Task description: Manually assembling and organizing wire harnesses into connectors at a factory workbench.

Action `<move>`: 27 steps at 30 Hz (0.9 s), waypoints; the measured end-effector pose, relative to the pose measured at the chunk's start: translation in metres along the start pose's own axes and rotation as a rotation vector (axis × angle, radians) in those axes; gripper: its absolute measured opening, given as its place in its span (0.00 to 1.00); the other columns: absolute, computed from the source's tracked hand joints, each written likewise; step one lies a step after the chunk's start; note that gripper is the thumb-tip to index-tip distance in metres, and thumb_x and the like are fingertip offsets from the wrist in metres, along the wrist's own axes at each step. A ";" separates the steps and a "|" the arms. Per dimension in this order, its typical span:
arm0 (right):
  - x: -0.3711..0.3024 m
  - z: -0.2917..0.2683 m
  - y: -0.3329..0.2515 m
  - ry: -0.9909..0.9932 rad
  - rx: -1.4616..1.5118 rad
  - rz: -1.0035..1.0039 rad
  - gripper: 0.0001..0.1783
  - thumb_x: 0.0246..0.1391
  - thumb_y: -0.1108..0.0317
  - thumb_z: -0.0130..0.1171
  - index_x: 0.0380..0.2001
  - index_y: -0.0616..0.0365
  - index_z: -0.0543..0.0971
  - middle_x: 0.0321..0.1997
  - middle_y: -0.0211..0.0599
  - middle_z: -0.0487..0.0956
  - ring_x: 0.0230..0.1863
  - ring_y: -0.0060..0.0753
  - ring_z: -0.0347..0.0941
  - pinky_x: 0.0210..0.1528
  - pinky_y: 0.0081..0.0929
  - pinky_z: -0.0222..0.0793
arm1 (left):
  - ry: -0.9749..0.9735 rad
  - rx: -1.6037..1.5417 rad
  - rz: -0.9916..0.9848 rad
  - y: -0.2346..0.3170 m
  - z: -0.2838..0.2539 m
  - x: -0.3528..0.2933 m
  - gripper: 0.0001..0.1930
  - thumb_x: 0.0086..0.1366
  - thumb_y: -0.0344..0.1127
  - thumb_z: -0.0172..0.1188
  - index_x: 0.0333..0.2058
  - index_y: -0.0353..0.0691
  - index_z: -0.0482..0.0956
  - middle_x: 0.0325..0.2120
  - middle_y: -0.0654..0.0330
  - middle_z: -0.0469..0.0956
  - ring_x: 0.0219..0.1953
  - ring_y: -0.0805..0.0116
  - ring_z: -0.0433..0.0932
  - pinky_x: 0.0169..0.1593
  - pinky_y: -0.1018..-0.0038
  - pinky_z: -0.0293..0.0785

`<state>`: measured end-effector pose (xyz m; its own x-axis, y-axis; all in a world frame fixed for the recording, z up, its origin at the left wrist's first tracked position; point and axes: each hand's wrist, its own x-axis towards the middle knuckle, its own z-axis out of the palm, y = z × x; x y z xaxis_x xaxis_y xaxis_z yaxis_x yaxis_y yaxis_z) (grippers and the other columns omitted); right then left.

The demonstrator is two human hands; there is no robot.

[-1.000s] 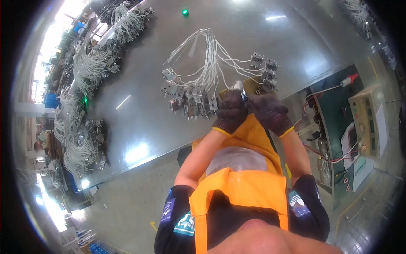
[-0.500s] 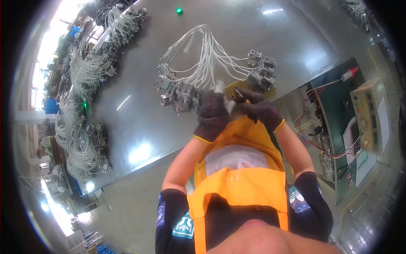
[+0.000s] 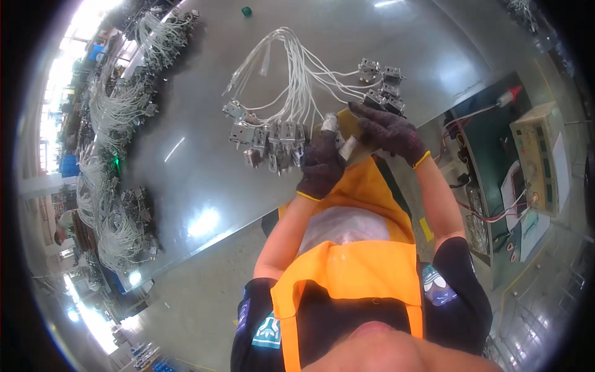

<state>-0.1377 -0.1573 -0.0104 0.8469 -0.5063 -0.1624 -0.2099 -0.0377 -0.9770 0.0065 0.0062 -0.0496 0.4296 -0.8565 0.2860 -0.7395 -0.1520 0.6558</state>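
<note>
A bundle of white cables (image 3: 291,68) arches across the metal table, with small silvery box-shaped metal parts at its ends. One cluster of metal parts (image 3: 273,141) lies beside my left hand (image 3: 322,162). That hand wears a dark glove with white wrapping on the thumb and a finger, which stand apart; its other fingers are partly hidden. My right hand (image 3: 393,133), in a matching glove, has its fingers stretched to the left, just in front of the right-hand metal parts (image 3: 392,75). Between both hands lies a yellowish flat piece (image 3: 352,126), partly covered.
More white cable bundles (image 3: 118,111) with metal parts line the table's left side. A small green object (image 3: 246,11) sits at the far edge. To the right, a beige instrument box (image 3: 536,161) with red and white wires stands on a dark green surface, near scissors (image 3: 511,247).
My right hand has moved away from the left, and its fingers have straightened. The left hand has shifted slightly right and down. The green object no longer glows.
</note>
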 end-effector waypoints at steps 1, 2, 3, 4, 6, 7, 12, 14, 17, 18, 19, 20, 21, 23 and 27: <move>-0.012 -0.003 -0.009 -0.063 -0.105 0.047 0.27 0.67 0.53 0.56 0.67 0.43 0.74 0.41 0.39 0.86 0.38 0.31 0.84 0.43 0.30 0.79 | 0.047 -0.008 0.014 0.000 0.003 0.002 0.34 0.67 0.34 0.65 0.67 0.31 0.62 0.52 0.40 0.76 0.51 0.46 0.79 0.57 0.61 0.76; -0.017 0.002 -0.016 -0.010 -0.348 -0.045 0.25 0.66 0.54 0.56 0.64 0.44 0.76 0.41 0.41 0.86 0.38 0.35 0.84 0.42 0.33 0.79 | 0.034 0.000 0.020 0.001 0.005 0.002 0.34 0.67 0.34 0.65 0.67 0.31 0.62 0.51 0.41 0.76 0.50 0.46 0.80 0.55 0.60 0.76; -0.022 0.008 -0.024 0.028 -0.559 -0.196 0.23 0.65 0.55 0.57 0.61 0.46 0.77 0.40 0.43 0.86 0.38 0.40 0.84 0.41 0.36 0.79 | 0.038 0.014 0.028 0.001 0.006 0.002 0.34 0.66 0.33 0.66 0.67 0.31 0.63 0.50 0.42 0.77 0.49 0.46 0.80 0.54 0.60 0.77; -0.026 0.013 -0.031 0.067 -0.759 -0.369 0.21 0.64 0.56 0.57 0.58 0.47 0.79 0.40 0.46 0.85 0.38 0.45 0.84 0.40 0.39 0.79 | 0.057 0.031 0.050 -0.001 0.006 0.002 0.34 0.66 0.33 0.66 0.66 0.31 0.63 0.49 0.42 0.77 0.47 0.46 0.81 0.52 0.59 0.78; -0.030 0.024 -0.039 0.037 -0.900 -0.342 0.15 0.61 0.60 0.57 0.49 0.49 0.81 0.37 0.49 0.85 0.37 0.52 0.83 0.38 0.44 0.79 | 0.106 0.018 0.058 -0.006 0.007 0.003 0.25 0.69 0.40 0.63 0.59 0.35 0.72 0.43 0.48 0.80 0.45 0.49 0.81 0.48 0.59 0.79; -0.031 0.028 -0.041 0.045 -0.948 -0.387 0.13 0.59 0.62 0.57 0.45 0.49 0.83 0.36 0.51 0.84 0.37 0.55 0.82 0.37 0.47 0.79 | 0.107 0.016 0.063 -0.008 0.008 0.003 0.24 0.69 0.41 0.63 0.59 0.36 0.72 0.42 0.49 0.80 0.44 0.50 0.82 0.48 0.59 0.79; -0.028 0.043 -0.037 0.092 -1.040 -0.362 0.09 0.57 0.65 0.56 0.37 0.53 0.82 0.29 0.50 0.83 0.33 0.54 0.83 0.35 0.47 0.78 | 0.054 0.019 0.054 -0.015 0.016 0.007 0.19 0.72 0.45 0.58 0.55 0.40 0.75 0.38 0.52 0.81 0.42 0.53 0.82 0.47 0.59 0.79; -0.026 0.046 -0.037 0.073 -1.112 -0.338 0.09 0.57 0.65 0.56 0.36 0.53 0.82 0.28 0.50 0.83 0.33 0.54 0.83 0.35 0.48 0.78 | 0.033 0.001 0.029 -0.011 0.017 0.010 0.18 0.73 0.46 0.57 0.53 0.41 0.76 0.37 0.53 0.82 0.41 0.54 0.82 0.47 0.59 0.79; -0.024 0.049 -0.043 0.048 -1.213 -0.248 0.08 0.57 0.66 0.56 0.36 0.54 0.81 0.28 0.49 0.83 0.34 0.54 0.83 0.37 0.49 0.79 | -0.006 -0.011 -0.032 0.002 0.008 0.017 0.17 0.74 0.48 0.54 0.50 0.44 0.78 0.35 0.55 0.83 0.39 0.56 0.83 0.47 0.59 0.79; -0.024 0.049 -0.046 0.081 -1.187 -0.271 0.08 0.57 0.66 0.56 0.37 0.54 0.81 0.29 0.49 0.84 0.34 0.54 0.83 0.37 0.49 0.79 | -0.034 0.014 -0.031 0.007 0.003 0.018 0.16 0.74 0.46 0.56 0.52 0.42 0.77 0.35 0.54 0.82 0.40 0.56 0.82 0.48 0.59 0.78; -0.025 0.047 -0.048 0.079 -1.140 -0.321 0.09 0.56 0.66 0.56 0.38 0.54 0.81 0.29 0.49 0.84 0.34 0.54 0.83 0.37 0.49 0.79 | -0.062 0.039 -0.029 0.012 -0.002 0.018 0.16 0.73 0.44 0.57 0.53 0.41 0.76 0.36 0.53 0.82 0.41 0.57 0.82 0.49 0.60 0.78; -0.026 0.045 -0.050 0.051 -1.148 -0.232 0.12 0.57 0.65 0.57 0.42 0.55 0.80 0.31 0.49 0.84 0.36 0.54 0.82 0.39 0.48 0.78 | -0.050 0.044 0.011 0.017 -0.006 0.017 0.17 0.72 0.41 0.59 0.54 0.39 0.75 0.37 0.52 0.82 0.41 0.57 0.82 0.50 0.61 0.78; -0.028 0.042 -0.051 -0.008 -1.132 -0.174 0.15 0.57 0.64 0.57 0.47 0.56 0.79 0.34 0.49 0.84 0.38 0.55 0.82 0.40 0.47 0.77 | -0.080 -0.129 -0.095 0.020 -0.011 0.016 0.18 0.72 0.41 0.59 0.55 0.39 0.75 0.38 0.52 0.82 0.42 0.58 0.82 0.50 0.62 0.77; -0.032 0.041 -0.050 0.042 -0.986 -0.213 0.23 0.56 0.64 0.61 0.55 0.57 0.77 0.40 0.49 0.84 0.41 0.55 0.81 0.43 0.46 0.77 | -0.049 -0.509 -0.212 0.022 -0.016 0.012 0.19 0.72 0.39 0.59 0.57 0.39 0.73 0.41 0.53 0.81 0.43 0.60 0.81 0.51 0.64 0.77; -0.029 0.054 -0.039 0.242 -0.590 -0.271 0.36 0.49 0.67 0.69 0.64 0.56 0.73 0.50 0.51 0.83 0.46 0.52 0.81 0.49 0.41 0.77 | -0.021 -0.791 -0.149 0.011 -0.018 0.008 0.28 0.66 0.40 0.64 0.61 0.36 0.70 0.46 0.51 0.78 0.47 0.58 0.78 0.53 0.65 0.75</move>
<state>-0.1273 -0.0944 0.0250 0.7885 -0.5884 0.1790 -0.2954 -0.6176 -0.7289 0.0115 0.0066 -0.0271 0.4794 -0.8649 0.1486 -0.0860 0.1223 0.9888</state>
